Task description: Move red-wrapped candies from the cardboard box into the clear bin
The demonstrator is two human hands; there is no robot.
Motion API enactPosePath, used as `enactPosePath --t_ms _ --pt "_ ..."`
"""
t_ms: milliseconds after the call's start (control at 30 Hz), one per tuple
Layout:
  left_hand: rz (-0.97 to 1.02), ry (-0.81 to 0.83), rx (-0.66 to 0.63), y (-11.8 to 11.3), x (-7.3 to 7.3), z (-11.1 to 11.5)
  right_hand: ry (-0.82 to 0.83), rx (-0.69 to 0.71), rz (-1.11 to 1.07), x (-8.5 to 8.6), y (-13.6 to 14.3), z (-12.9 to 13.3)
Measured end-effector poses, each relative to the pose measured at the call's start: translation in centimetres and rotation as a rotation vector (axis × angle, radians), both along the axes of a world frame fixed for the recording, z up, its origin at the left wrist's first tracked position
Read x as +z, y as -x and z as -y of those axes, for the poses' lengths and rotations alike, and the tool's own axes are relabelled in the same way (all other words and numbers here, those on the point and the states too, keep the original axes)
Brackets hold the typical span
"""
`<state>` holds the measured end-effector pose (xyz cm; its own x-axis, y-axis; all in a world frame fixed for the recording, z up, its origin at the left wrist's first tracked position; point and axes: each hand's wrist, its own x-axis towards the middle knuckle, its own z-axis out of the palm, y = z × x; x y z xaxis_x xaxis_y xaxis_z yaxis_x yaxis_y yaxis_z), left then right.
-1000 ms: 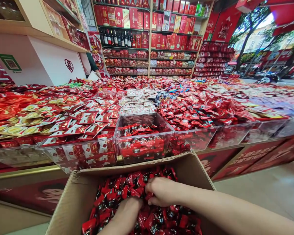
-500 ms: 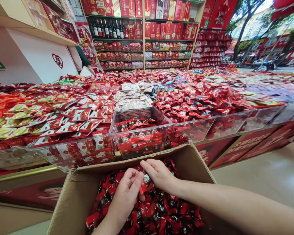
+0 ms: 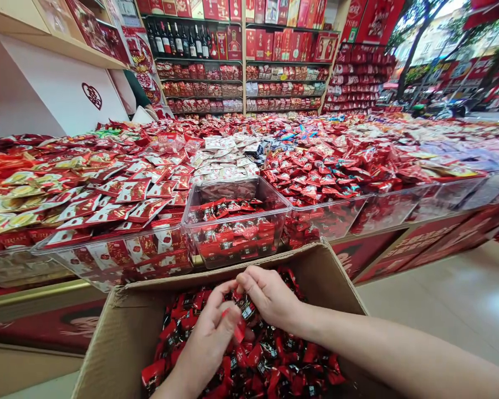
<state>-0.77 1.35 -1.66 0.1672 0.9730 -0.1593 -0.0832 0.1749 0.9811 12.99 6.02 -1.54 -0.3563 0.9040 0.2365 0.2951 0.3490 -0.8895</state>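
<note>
- Through the head camera, I see the left hand (image 3: 210, 332) curled around red-and-black wrapped packets (image 3: 245, 310), its thumb and forefinger closed toward each other; red wrapping shows between them.
- My right hand (image 3: 270, 296) grips the same cluster from the other side, thumb and forefinger pinched together. I cannot tell how many packets are held.
- I judge that two-sided fingertip hold suits small, slick wrappers that could slip out of one hand.
- Both hands are above the open carton (image 3: 122, 327), so I expect any dropped packet would land on the loose packets (image 3: 270, 360) inside.
- The carton's far edge lies just beside the clear bin (image 3: 236, 220), probably for a short reach; I can't tell if they touch. Similar packets lie inside that bin.
- Behind it, the display counter spreads white packets (image 3: 222, 155) among mostly red ones.
- Beyond stand shelves (image 3: 244, 66) with bottles (image 3: 178, 41) and boxes; pale floor (image 3: 441, 293) and a tree-lined street show right.
</note>
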Motion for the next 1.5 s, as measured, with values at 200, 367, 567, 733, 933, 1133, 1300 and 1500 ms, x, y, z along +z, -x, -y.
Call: enactPosePath --t_ms 200,367,567,733,933,1133,1300,1500 --pt "-0.049 0.106 -0.108 0.0 0.6 0.2 0.154 -0.041 -0.088 0.0 -0.4 0.1" --pt "-0.05 0.031 -0.072 0.7 0.8 -0.4 0.12 0.17 -0.084 0.4 -1.0 -0.1" --pt "0.238 0.292 -0.072 1.2 1.3 -0.5 -0.469 0.146 0.003 0.6 -1.5 0.1" --pt "0.315 0.252 0.033 1.5 1.3 -0.5 -0.671 0.247 0.192 0.5 -2.2 0.3" --pt "0.201 0.113 0.197 1.9 1.3 -0.9 -0.813 0.208 0.274 0.4 -2.6 -0.1" --pt "0.133 0.08 0.21 1.6 0.9 -1.1 -0.758 0.275 0.313 1.2 -2.5 0.4" --pt "0.269 0.146 0.156 1.5 1.3 -0.7 -0.703 0.279 0.421 1.1 -2.0 0.6" --pt "0.239 0.076 0.129 1.6 1.2 -0.6 -0.215 0.151 0.163 0.7 -1.7 0.7"
